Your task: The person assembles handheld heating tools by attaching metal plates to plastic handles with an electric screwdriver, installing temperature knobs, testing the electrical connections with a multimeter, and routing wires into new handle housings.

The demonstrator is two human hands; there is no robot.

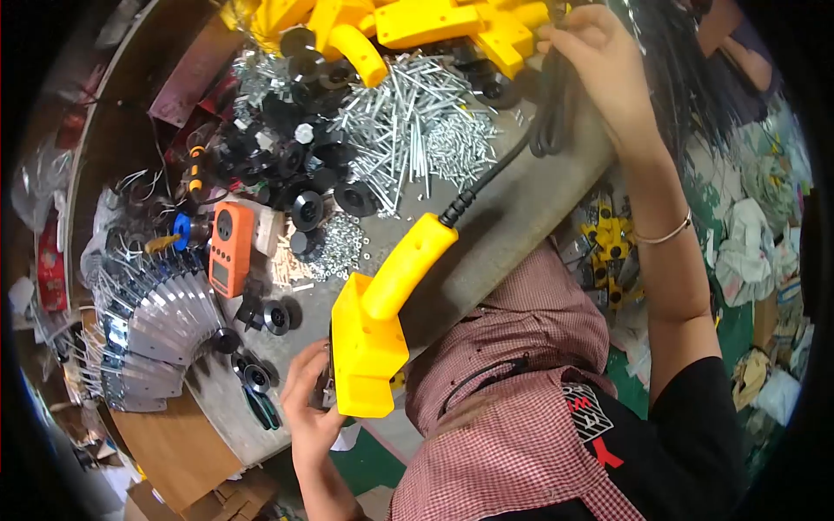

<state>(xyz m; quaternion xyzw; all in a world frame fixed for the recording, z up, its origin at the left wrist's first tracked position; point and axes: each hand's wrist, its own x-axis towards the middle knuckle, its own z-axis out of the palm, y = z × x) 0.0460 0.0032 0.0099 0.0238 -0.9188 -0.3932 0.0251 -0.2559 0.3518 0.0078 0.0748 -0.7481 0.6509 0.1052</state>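
Observation:
My left hand (311, 404) is closed on a yellow plastic tool housing (368, 343), gripping its lower end at the edge of the worktable. The housing's handle points up and to the right. A black power cord (491, 178) with a ribbed sleeve leaves the handle's end. At the top right, my right hand (599, 61) is raised with its fingers pinched on the black cord, whose looped part (547, 122) hangs below it. Long bolts (391, 122) and short screws (460, 143) lie in piles between the hands.
More yellow housings (426, 22) are heaped at the back. Black round parts (308, 208), small nuts (339, 247), an orange meter (230, 247) and pliers (259, 404) lie on the left. Metal plates with wires (161, 326) stand in a curved row. Black cords (695, 78) hang at right.

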